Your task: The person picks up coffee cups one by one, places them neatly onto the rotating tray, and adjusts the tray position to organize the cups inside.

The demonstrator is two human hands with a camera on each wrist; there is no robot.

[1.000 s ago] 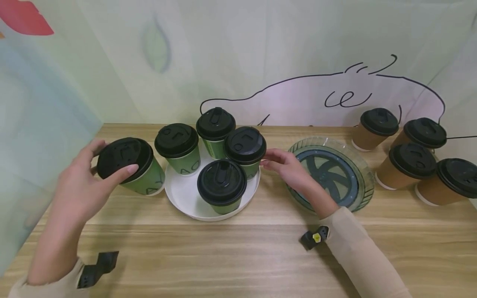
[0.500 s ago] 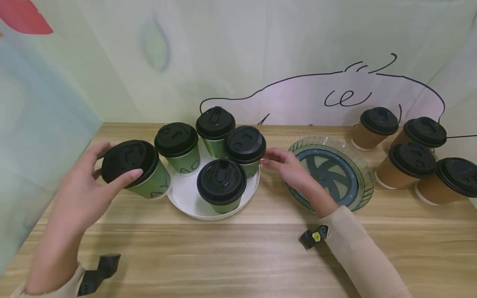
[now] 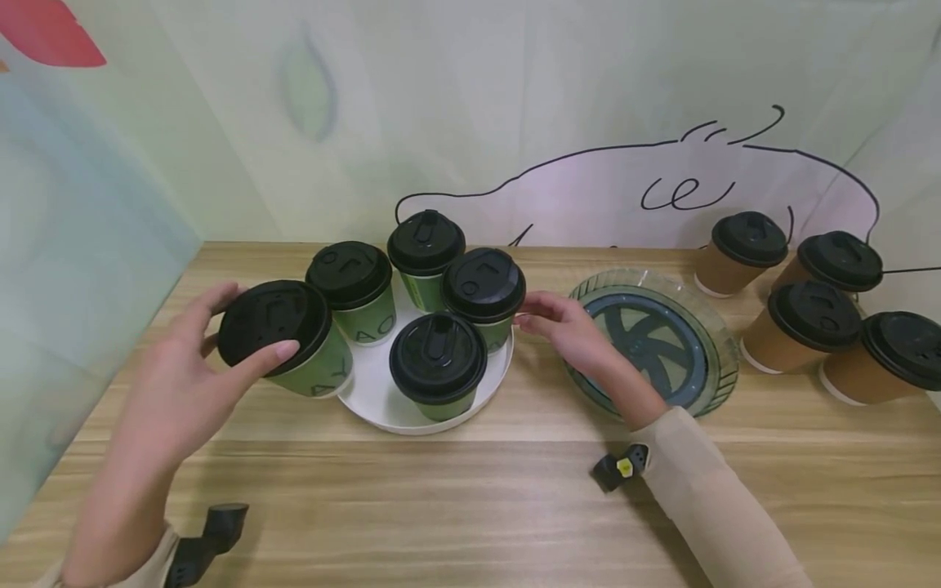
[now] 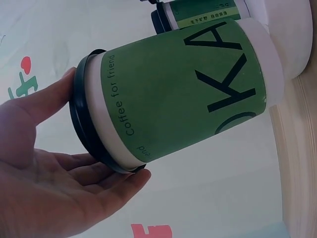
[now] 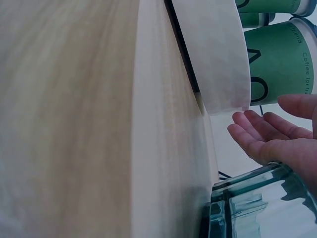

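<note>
My left hand [image 3: 180,384] grips a green paper coffee cup [image 3: 318,372] by its black lid, thumb on one side and fingers on the other. In the left wrist view this cup [image 4: 173,94] is held clear of the table. It hangs at the left edge of a white round plate [image 3: 371,392], which bears several similar green cups with black lids. My right hand [image 3: 566,331] is at the plate's right side, its fingertips close to the nearest green cup [image 3: 494,333]. In the right wrist view the right hand's fingers [image 5: 257,134] are loosely bent beside the plate's rim, holding nothing.
A clear ribbed glass dish [image 3: 724,359] with a blue patterned base stands right of the plate, under the right forearm. Several brown cups [image 3: 779,343] with black lids stand at the far right. A printed cloth backdrop [image 3: 456,106] rises behind the wooden table [image 3: 470,506].
My left hand has carried the green cup rightward and slightly nearer to me, so it now overlaps the plate's left edge in the head view. The right hand stays where it was.
</note>
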